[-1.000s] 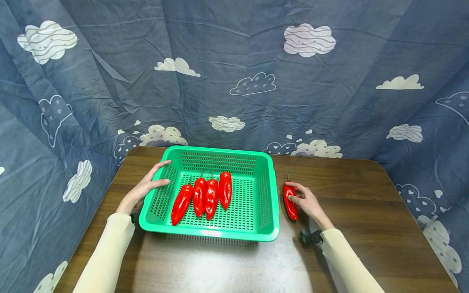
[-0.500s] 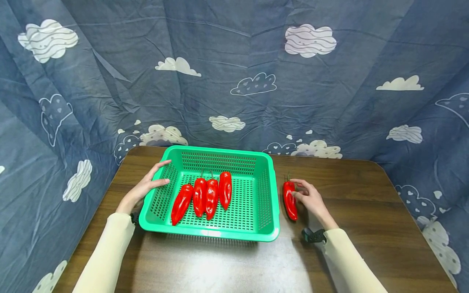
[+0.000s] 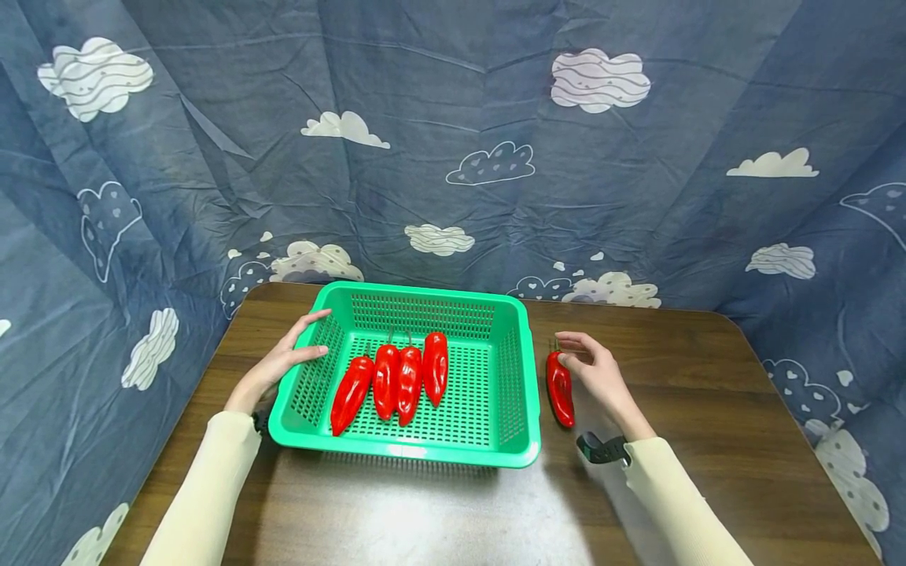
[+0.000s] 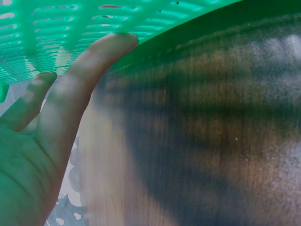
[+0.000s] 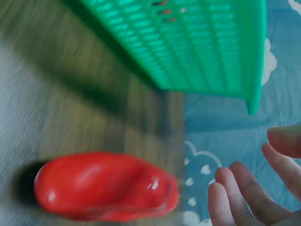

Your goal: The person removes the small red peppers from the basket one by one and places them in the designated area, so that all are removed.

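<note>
A green perforated plastic basket (image 3: 403, 450) stands on the wooden table, holding several glossy long red peppers (image 3: 409, 385) side by side. My left hand (image 3: 274, 365) rests at the basket's left side, its fingers fairly straight at the rim; in the left wrist view, fingers (image 4: 94, 61) touch the slatted outer wall. Right of the basket, another red pepper (image 3: 559, 389) lies on the table, its thin stem pointing away from me. Above its stem end hovers my right hand (image 3: 598, 377), fingers loosely bent. The right wrist view shows those fingers (image 5: 254, 190) apart from the pepper.
The wooden table (image 3: 679, 393) extends to the right of the hand and in front of the basket. A grey-blue curtain (image 3: 460, 196) printed with clouds closes off the back and sides. A dark device (image 3: 602, 450) is strapped to my right wrist.
My right hand has lifted off the loose pepper and shifted slightly away from me, toward its stem end. The pepper has barely moved. My left hand and the basket stay in place.
</note>
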A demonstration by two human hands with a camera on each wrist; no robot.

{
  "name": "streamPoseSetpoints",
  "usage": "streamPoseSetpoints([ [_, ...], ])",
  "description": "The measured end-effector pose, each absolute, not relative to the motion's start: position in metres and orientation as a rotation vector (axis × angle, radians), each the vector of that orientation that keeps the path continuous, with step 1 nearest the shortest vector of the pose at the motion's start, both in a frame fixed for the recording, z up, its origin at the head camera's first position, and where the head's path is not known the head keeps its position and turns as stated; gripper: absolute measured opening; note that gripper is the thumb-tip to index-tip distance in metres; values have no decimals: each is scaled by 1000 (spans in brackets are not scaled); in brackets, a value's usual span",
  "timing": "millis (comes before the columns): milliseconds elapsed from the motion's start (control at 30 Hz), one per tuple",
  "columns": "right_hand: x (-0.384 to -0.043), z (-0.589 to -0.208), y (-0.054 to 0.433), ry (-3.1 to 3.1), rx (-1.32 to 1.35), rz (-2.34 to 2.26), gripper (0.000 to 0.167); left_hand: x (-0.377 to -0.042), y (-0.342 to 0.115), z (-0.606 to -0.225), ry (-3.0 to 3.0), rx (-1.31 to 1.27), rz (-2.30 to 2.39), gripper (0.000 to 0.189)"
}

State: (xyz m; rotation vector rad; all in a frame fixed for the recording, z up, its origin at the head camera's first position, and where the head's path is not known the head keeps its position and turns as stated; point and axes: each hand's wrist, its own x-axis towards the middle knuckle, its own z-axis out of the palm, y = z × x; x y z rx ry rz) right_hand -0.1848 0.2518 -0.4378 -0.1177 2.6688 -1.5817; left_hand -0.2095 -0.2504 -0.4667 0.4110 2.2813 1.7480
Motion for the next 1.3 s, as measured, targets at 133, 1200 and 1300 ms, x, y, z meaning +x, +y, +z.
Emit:
streamPoseSetpoints([
  [133, -185, -429, 243, 2656, -134, -1613, 37, -210, -250, -466, 2270, 369, 1751, 66],
  [1200, -195, -396, 183, 2438, -311, -1784, 40, -210, -250, -467, 2246, 358, 1767, 66],
  [1300, -196, -396, 176, 2442, -326, -1763, 40, -210, -250, -467, 2239, 353, 1773, 66],
])
